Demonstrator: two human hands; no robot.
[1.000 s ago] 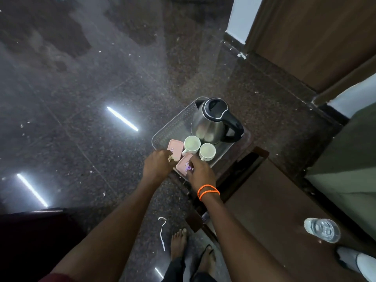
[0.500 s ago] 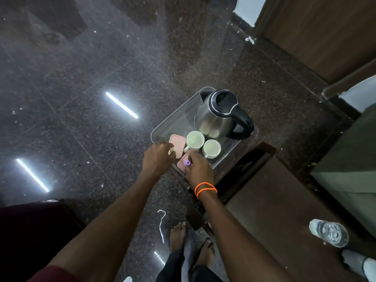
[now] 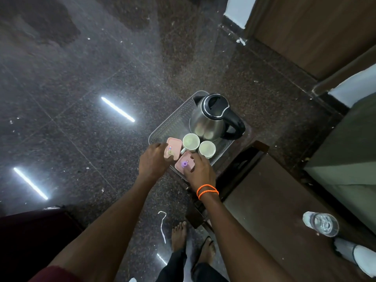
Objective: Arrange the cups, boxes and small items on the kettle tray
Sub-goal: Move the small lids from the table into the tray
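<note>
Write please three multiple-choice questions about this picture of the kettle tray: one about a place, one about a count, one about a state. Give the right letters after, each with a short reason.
1. Where does the kettle stand on the tray?
A. at the far end, beyond the cups
B. at the near end, next to the hands
C. off the tray, on the floor

2. How many cups are on the tray?
A. one
B. two
C. four

3. What is the right hand doing?
A. lifting the kettle
B. hanging free above the floor
C. resting on the near pink box

Answers:
1 A: the kettle is behind the left cup and the right cup.
2 B: only these two pale cups show, side by side.
3 C: its fingers lie over that box, beside a small purple item; the left hand is at the other pink box.
</note>
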